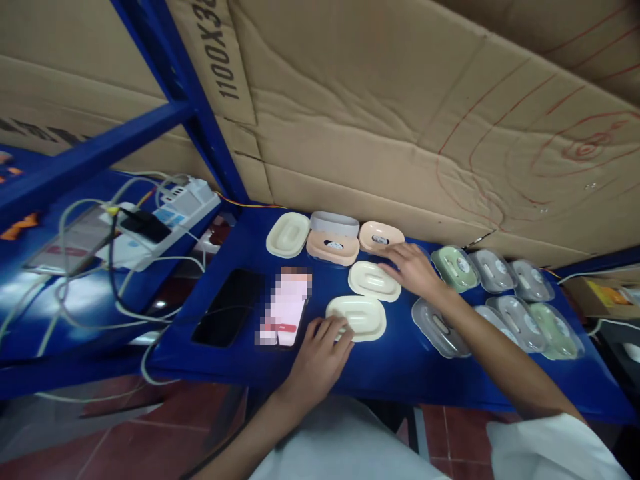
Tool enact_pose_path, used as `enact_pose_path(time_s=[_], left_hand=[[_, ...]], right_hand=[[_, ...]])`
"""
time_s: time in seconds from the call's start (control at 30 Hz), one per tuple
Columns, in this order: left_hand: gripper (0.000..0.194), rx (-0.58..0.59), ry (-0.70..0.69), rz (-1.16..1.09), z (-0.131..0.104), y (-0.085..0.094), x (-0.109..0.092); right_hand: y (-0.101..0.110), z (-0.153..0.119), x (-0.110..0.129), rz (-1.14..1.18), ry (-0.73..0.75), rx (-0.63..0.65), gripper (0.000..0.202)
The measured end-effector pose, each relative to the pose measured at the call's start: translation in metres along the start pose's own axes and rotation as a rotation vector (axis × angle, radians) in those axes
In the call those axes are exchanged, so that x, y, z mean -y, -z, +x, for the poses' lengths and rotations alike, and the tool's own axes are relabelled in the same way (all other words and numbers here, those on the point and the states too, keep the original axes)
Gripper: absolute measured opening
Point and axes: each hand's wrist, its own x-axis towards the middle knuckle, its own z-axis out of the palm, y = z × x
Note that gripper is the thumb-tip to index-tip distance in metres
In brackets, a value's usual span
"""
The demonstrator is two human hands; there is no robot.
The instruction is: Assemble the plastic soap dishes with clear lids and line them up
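Observation:
My left hand [323, 350] is at the near cream soap dish [367, 320], its bent fingers closed on the left rim. The dish lies flat on the table, and some fingertips are blurred. My right hand [411, 268] reaches over the right end of a second cream soap dish [373, 280]. Its thumb and fingers are apart, with the fingertips near the lower edge of a peach soap dish [381, 235] that has a dark oval label. Whether they touch it I cannot tell. To its left sit another peach soap dish [333, 248], a grey tray-like part [335, 223] and a cream piece [289, 235].
Several green and grey soap boxes with clear lids [493, 270] stand on the right of the blue table [310, 370]. A lit phone [285, 307] and a dark phone [227, 308] lie left. Further left are a power strip [160, 227] and cables. Cardboard [350, 133] walls the back.

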Motion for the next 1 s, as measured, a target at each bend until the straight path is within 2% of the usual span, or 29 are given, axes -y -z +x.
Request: enact_pose_path(time_s=[0.1, 0.2, 0.33, 0.47, 0.57, 0.67, 0.87, 1.0], left_hand=[[0.015, 0.004, -0.002, 0.004, -0.005, 0.003, -0.001], [0.015, 0.012, 0.001, -0.015, -0.013, 0.005, 0.000], [0.015, -0.038, 0.001, -0.120, -0.027, 0.013, 0.000], [0.016, -0.170, 0.024, -0.247, -0.033, 0.027, -0.004], [0.019, -0.259, 0.018, -0.272, -0.029, 0.035, -0.005], [0.018, -0.302, 0.039, -0.245, -0.020, 0.040, -0.004], [0.023, -0.372, 0.163, -0.196, -0.007, 0.045, -0.002], [0.019, -0.383, 0.240, -0.175, 0.003, 0.044, -0.003]], right_hand=[[-0.005, 0.017, -0.017, -0.091, -0.094, 0.013, 0.036], [-0.004, 0.016, -0.020, -0.073, -0.129, -0.018, 0.032], [0.011, -0.013, 0.006, -0.045, -0.099, -0.159, 0.035], [0.016, -0.041, 0.042, -0.009, 0.022, -0.087, 0.033], [0.007, -0.048, 0.052, -0.001, 0.056, -0.054, 0.027], [0.001, -0.049, 0.052, 0.010, 0.041, -0.029, 0.028], [0.012, -0.060, 0.056, -0.032, -0.006, 0.069, 0.031], [0.012, -0.062, 0.062, -0.033, -0.029, 0.082, 0.036]])
